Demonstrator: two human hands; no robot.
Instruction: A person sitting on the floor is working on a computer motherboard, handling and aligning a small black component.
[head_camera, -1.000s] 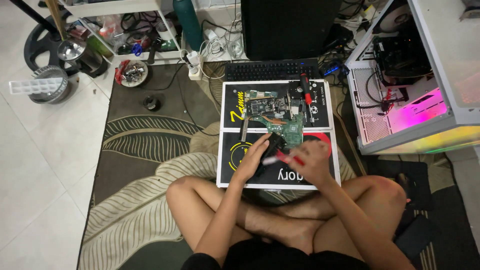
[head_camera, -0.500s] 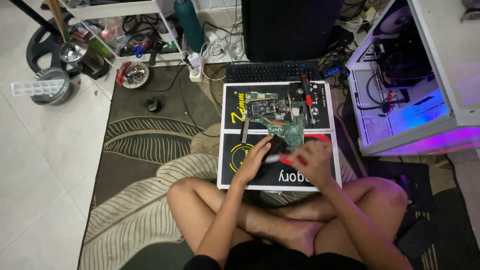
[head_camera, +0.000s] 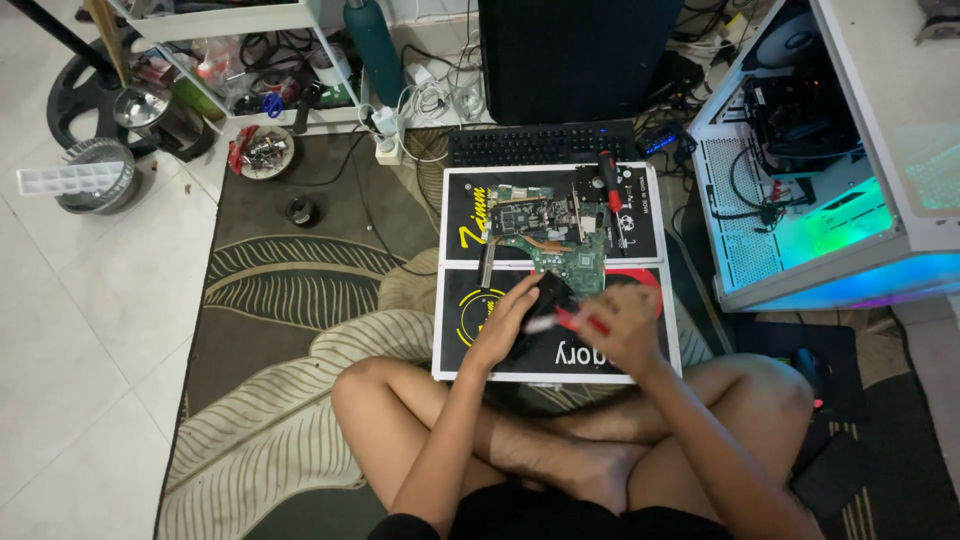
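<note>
Two black boxes (head_camera: 555, 270) with yellow and red print lie ahead; my left hand (head_camera: 508, 322) rests on a black part (head_camera: 545, 300), right hand (head_camera: 622, 325) closed around a red-handled screwdriver (head_camera: 570, 320). Far left, bowl (head_camera: 262, 152) of metal bits.

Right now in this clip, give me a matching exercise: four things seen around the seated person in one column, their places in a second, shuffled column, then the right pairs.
Things:
1. keyboard
2. teal bottle
3. lit computer case
4. red-handled tool

Places:
A. in the right hand, over the black part that the left hand steadies
B. lying open at the right of the work mat
C. standing at the top, left of the dark tower
D. just beyond the far edge of the mat

Pairs: 1-D, 2-C, 3-B, 4-A
</note>
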